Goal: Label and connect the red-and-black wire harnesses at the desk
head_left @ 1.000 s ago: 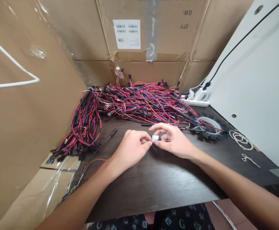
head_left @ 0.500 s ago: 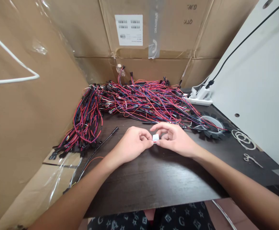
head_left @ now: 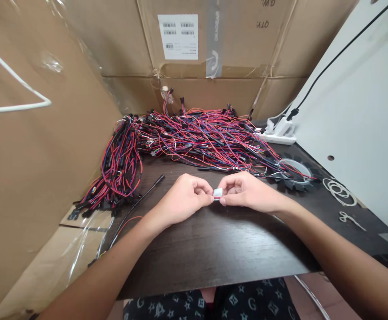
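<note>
In the head view, a small white square piece (head_left: 218, 192) with a red, wire-like line along its lower edge sits between my two hands, just above the dark table (head_left: 194, 258). My left hand (head_left: 191, 198) pinches its left side between thumb and fingertips. Opposite it, my right hand (head_left: 243, 192) grips the right side with the thumb below and curled fingers above. Whether the red line continues inside my fingers is hidden. Behind both hands lies a large heap of red, blue and black wires (head_left: 200, 138) with black connectors.
A hanging wire bundle (head_left: 122, 160) and a black cable (head_left: 140, 200) lie left. To the right are a black-toothed white ring (head_left: 294, 171), a cord coil (head_left: 338, 193), small scissors-like tool (head_left: 352, 220) and a power strip (head_left: 280, 138). Cardboard (head_left: 234, 49) stands behind.
The raised fingers of my right hand have come down and closed on the white piece's right side. More of the red line now shows. My left hand keeps its pinch.
</note>
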A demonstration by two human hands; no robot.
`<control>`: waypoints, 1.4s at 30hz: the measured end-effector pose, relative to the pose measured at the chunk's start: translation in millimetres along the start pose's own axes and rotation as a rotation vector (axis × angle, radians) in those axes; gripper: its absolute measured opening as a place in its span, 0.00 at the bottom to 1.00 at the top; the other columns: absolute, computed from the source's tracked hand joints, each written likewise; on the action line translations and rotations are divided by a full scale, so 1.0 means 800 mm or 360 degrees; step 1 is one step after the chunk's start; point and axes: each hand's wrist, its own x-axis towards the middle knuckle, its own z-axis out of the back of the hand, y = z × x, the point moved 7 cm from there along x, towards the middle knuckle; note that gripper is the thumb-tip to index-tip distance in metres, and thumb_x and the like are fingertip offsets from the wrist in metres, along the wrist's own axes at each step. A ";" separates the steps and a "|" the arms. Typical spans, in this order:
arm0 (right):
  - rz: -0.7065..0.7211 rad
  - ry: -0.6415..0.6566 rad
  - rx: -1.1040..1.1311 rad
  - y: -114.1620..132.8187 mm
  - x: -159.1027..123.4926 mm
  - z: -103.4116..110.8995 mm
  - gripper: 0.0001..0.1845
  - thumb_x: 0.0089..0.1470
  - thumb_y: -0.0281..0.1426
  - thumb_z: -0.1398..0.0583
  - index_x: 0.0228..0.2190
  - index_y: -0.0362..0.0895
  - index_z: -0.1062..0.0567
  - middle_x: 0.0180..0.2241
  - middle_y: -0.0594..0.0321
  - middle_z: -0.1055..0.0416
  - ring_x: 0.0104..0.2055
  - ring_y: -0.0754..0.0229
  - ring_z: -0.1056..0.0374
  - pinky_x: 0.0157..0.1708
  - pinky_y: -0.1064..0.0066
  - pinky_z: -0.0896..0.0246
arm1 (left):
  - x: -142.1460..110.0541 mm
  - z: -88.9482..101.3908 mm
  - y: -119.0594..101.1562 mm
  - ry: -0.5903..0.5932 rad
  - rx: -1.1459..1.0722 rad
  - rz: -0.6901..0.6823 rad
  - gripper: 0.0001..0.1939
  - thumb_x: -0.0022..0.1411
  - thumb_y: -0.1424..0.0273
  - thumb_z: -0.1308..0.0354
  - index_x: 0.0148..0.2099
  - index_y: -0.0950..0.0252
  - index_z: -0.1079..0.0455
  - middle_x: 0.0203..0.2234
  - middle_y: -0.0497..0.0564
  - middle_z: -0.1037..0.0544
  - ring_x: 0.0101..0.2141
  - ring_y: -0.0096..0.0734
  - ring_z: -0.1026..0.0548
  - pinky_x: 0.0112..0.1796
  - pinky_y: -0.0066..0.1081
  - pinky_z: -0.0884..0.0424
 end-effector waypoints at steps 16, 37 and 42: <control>-0.0051 -0.0032 -0.0016 0.001 0.000 0.001 0.07 0.42 0.29 0.37 0.24 0.38 0.29 0.20 0.66 0.31 0.18 0.73 0.44 0.18 0.79 0.52 | 0.001 0.003 -0.002 -0.0022 0.0020 -0.0013 0.04 0.51 0.76 0.43 0.27 0.71 0.27 0.14 0.42 0.36 0.18 0.18 0.43 0.20 0.22 0.48; -0.0149 -0.0176 0.0427 -0.007 -0.001 0.002 0.10 0.37 0.29 0.34 0.22 0.38 0.30 0.15 0.68 0.35 0.15 0.75 0.49 0.13 0.81 0.61 | -0.002 0.005 -0.011 -0.0116 0.0190 -0.0313 0.06 0.49 0.77 0.43 0.30 0.69 0.26 0.17 0.43 0.33 0.20 0.20 0.39 0.23 0.23 0.43; -0.0153 -0.0101 0.0650 -0.008 -0.002 0.001 0.11 0.37 0.28 0.32 0.22 0.37 0.29 0.15 0.69 0.36 0.13 0.77 0.51 0.13 0.82 0.66 | -0.013 0.006 -0.034 -0.0304 0.0596 -0.0789 0.07 0.53 0.79 0.44 0.32 0.68 0.25 0.18 0.44 0.29 0.20 0.19 0.38 0.25 0.23 0.42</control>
